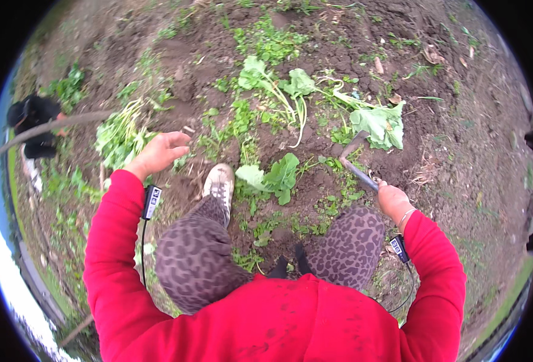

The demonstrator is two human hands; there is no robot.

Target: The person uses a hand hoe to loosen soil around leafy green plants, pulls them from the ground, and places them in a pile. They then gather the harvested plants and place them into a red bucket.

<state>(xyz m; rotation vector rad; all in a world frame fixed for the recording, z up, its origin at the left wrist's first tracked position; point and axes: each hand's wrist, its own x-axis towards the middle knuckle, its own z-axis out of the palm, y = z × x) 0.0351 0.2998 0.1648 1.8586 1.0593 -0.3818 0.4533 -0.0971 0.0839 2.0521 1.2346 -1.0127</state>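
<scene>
My right hand (393, 200) is wrapped round the grey handle of a hand hoe (359, 172). The bent blade reaches the soil beside a large pale-green leaf (378, 127) of an uprooted plant. My left hand (161, 152) hovers over the ground with its fingers stretched and apart, holding nothing. Closest to it, a heap of leafy stalks (120, 136) lies on the left. Ahead of me are more pulled greens (272, 84) with long pale stems. A broad-leaved plant (275, 178) sits in front of my shoe.
My left foot wears a white shoe (219, 184) on brown soil (200, 66) strewn with small weeds (269, 42). A thin curved pole (49, 127) crosses the far left. Past it is a dark-clothed person (34, 117), partly visible. Dry leaves (432, 54) lie at the upper right.
</scene>
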